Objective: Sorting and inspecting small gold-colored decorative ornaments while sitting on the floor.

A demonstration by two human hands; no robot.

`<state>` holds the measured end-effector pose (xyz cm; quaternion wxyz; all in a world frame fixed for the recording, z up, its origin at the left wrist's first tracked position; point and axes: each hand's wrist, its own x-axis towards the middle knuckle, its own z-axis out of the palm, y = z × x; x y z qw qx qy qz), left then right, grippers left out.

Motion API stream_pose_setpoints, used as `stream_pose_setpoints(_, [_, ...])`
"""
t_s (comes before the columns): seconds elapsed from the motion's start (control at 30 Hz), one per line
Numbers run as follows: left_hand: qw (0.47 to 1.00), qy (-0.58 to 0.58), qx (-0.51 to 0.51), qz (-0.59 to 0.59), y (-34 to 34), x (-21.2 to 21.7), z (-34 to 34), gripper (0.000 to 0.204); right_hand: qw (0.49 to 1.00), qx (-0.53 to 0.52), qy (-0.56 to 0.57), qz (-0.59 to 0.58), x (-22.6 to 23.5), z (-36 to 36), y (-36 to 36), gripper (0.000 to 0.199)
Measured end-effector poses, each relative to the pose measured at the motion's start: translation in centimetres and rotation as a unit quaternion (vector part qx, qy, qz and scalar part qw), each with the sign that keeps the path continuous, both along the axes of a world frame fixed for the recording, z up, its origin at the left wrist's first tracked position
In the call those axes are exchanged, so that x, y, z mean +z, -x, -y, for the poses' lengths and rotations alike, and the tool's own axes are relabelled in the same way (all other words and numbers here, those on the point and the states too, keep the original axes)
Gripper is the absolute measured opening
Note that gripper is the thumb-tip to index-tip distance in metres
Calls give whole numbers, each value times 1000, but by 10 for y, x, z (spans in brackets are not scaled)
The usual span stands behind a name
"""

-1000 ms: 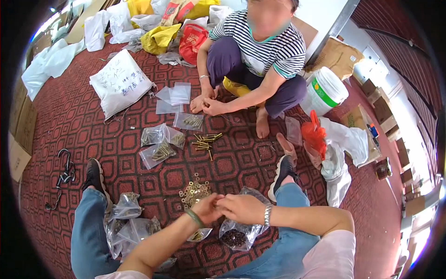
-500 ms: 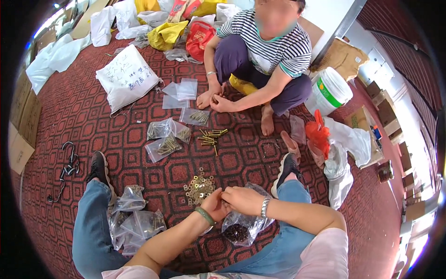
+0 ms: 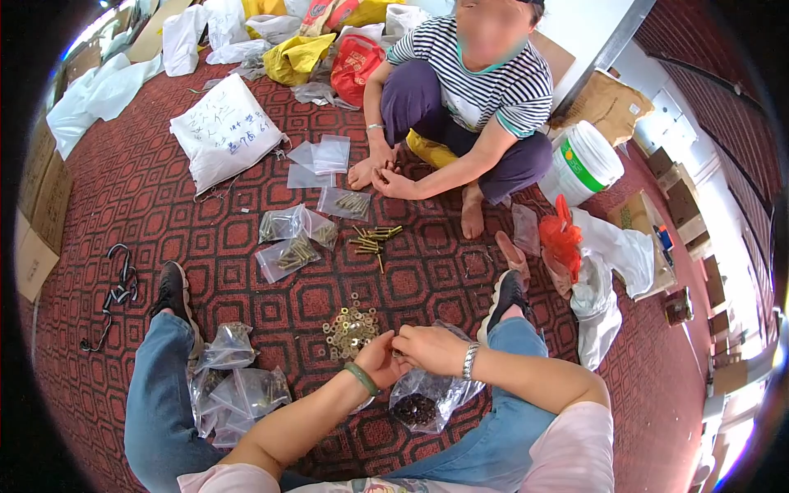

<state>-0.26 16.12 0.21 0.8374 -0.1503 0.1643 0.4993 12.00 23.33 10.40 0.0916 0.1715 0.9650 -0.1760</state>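
My left hand [image 3: 378,362] and my right hand [image 3: 422,348] meet in front of me, fingers closed together at the tips. Whatever they pinch between them is too small and hidden to name. Just beyond my left hand lies a heap of brass-coloured washers [image 3: 342,327] on the patterned carpet. Under my right hand rests a clear plastic bag [image 3: 447,393], and dark small parts [image 3: 414,409] show in its near end. By my left leg sit several zip bags [image 3: 246,396] of small metal parts.
Across from me a person [image 3: 468,90] squats, hands together. Between us are a pile of brass bolts [image 3: 376,238], filled zip bags [image 3: 289,255] and flat unfilled ones [image 3: 325,158]. A white sack [image 3: 225,135] lies far left; a white bucket [image 3: 582,161] stands right. A black cord [image 3: 123,287] curls at left.
My hands stay together, with only small shifts of the fingers. The view has tilted slightly. The other person's hands have barely moved.
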Motion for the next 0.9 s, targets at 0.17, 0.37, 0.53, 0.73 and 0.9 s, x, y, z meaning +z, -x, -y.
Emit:
stream_pose_setpoints(0.17, [999, -23, 41, 0, 9, 4, -26, 23, 954, -61, -107, -274, 40, -77, -15, 16])
stream_pose_setpoints(0.37, [994, 59, 48, -77, 11, 26, -22, 20, 557, -396, 438, -584, 83, -121, -115, 27])
stream_pose_setpoints(0.53, [994, 49, 102, -9, 44, -5, -38, 18, 695, -389, 385, -467, 110, -91, -55, 38])
stream_pose_setpoints(0.73, [990, 1, 125, 58, 97, -20, -27, 18, 959, -52, -3, -279, 90, -52, 82, 59])
stream_pose_setpoints(0.9, [986, -30, 132, 96, 105, 7, -47, 17, 877, -14, 25, -479, 109, -89, 114, 44])
